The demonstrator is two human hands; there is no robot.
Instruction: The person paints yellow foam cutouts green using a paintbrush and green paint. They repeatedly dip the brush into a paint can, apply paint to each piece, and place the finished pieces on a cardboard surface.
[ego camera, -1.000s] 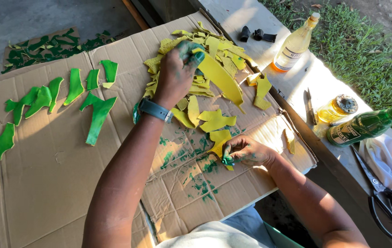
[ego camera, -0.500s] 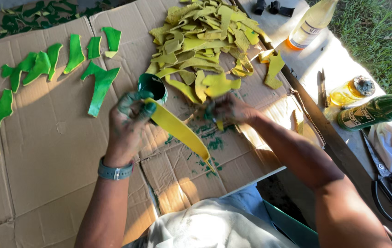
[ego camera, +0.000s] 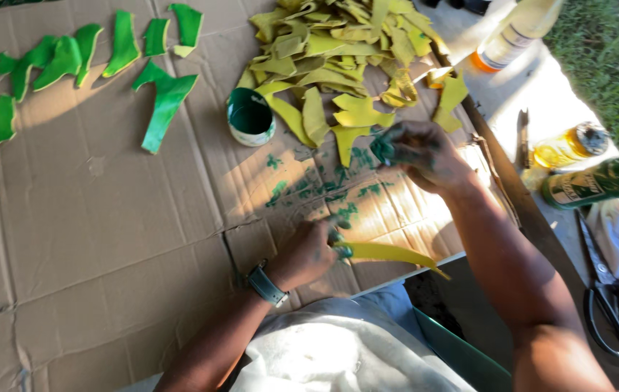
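1. Near the lower middle of the cardboard sheet point(ego camera: 92, 210), the left hand point(ego camera: 308, 254) was closed around one end of a long yellow strip point(ego camera: 389, 252), pinning it against the cardboard; a wristwatch point(ego camera: 266, 284) sat on that wrist.
2. Above it, the right hand point(ego camera: 415, 151) was curled shut on a small dark green dauber point(ego camera: 380, 149); what exactly it was could not be told through the blur.
3. Between the two hands the cardboard bore green paint smears point(ego camera: 338, 185).
4. A small round tub of green paint point(ego camera: 251, 116) stood open just left of a heap of yellow pieces point(ego camera: 338, 51).
5. Green-painted pieces point(ego camera: 166, 101) lay spread out, well apart, toward the upper left.
6. On the surface point(ego camera: 534, 94) to the right lay a green bottle point(ego camera: 600, 181) on its side, a small jar point(ego camera: 571, 145), a pale bottle point(ego camera: 516, 33) and black scissors point(ego camera: 614, 297).
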